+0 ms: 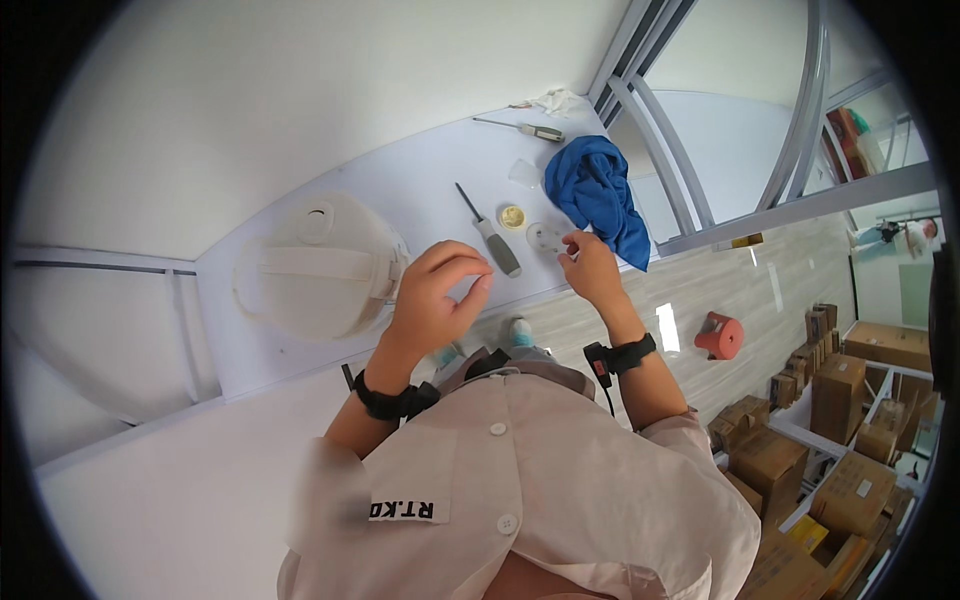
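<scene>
As L hand (437, 292) curls, scrwdrvr (492, 238) lies just R.

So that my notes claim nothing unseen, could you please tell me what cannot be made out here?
In the head view:
Whether the right hand holds anything: its fingers hide it.
Anything beneath the blue cloth: covered by folds.
Details of the round yellow piece: too small.
The far side of the white appliance: hidden by its body.

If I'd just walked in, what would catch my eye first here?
Probably the crumpled blue cloth, bright at the right end of the pale table. Next, the bulky white appliance at its left end, and the red stool on the floor beyond, to the right.
</scene>
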A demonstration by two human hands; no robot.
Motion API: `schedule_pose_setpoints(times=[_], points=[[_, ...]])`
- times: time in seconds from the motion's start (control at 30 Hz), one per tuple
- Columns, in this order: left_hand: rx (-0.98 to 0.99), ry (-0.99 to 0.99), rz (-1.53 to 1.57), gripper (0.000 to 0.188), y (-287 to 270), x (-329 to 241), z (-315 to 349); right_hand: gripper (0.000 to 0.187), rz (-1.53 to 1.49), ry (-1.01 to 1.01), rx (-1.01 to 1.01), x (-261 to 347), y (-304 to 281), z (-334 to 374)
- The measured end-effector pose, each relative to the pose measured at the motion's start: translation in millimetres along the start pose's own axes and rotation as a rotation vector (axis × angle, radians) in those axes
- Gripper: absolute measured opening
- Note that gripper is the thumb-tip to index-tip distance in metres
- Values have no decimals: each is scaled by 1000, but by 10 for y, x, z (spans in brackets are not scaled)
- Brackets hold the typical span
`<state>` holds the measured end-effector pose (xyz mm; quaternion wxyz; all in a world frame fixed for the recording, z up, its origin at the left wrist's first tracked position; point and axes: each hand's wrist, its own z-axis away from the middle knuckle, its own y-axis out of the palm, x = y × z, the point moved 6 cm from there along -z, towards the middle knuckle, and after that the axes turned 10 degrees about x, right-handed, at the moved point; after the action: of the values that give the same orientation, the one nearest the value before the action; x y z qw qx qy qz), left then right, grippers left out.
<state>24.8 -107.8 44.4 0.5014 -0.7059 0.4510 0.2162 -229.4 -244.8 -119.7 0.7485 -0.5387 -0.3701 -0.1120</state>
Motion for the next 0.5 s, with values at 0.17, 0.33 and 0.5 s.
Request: schedule_pose_setpoints(times=[0.17, 0.33, 0.5], points=[[97, -259, -73, 11, 633, 530, 25, 26, 46, -82, 90, -152, 96, -150], [131, -403, -150, 21, 958, 836, 193, 18, 73, -143, 127, -194, 139, -260], [114, -475, -179, 26, 1089, 950, 296, 15, 135, -224, 126, -229, 214, -361]])
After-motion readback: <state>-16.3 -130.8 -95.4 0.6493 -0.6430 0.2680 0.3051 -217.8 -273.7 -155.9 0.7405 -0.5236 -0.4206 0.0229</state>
